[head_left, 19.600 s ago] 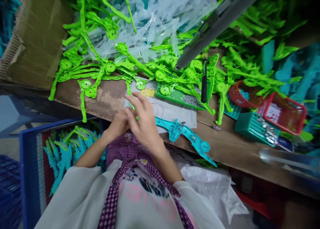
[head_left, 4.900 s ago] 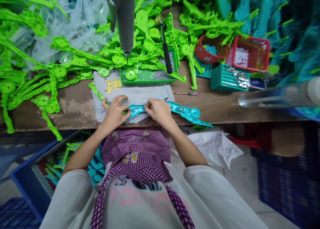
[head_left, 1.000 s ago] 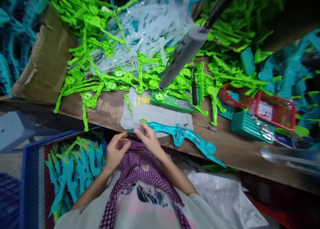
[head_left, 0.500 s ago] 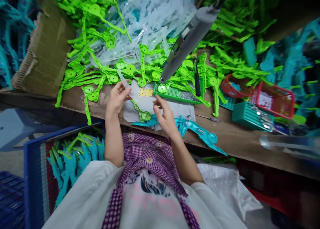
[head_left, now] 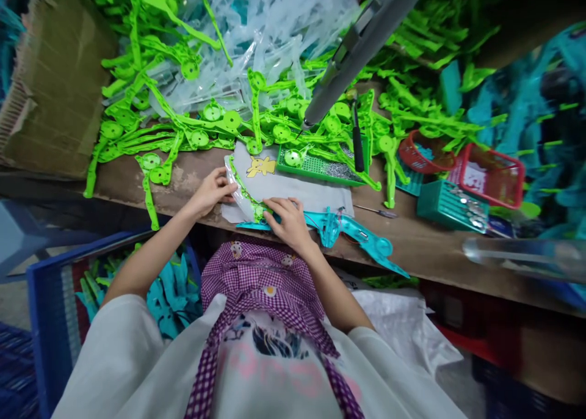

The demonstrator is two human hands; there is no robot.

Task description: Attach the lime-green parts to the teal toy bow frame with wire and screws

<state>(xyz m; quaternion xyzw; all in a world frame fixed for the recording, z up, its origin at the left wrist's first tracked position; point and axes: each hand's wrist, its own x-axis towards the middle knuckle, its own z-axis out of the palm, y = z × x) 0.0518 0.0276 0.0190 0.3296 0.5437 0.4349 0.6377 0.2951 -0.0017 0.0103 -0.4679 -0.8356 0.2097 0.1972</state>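
Note:
My left hand pinches the edge of a curved translucent plastic strip, which lies along a narrow bright green plastic part. The fingers of my right hand are closed at the rounded lower end of that green part and partly hide it. Both pieces are over a grey cloth with a yellow cartoon figure. Just below, a long turquoise plastic part lies near the bench edge, its left end partly behind my right hand.
A green basket of small metal pieces stands behind the cloth. A grey power screwdriver hangs above it. Green parts and clear strips are heaped behind. Red baskets, a thin screwdriver and a cardboard box flank the area.
My left hand has brought the translucent strip down onto the green part. My right hand has moved down and closed at the part's rounded end. The view has shifted slightly.

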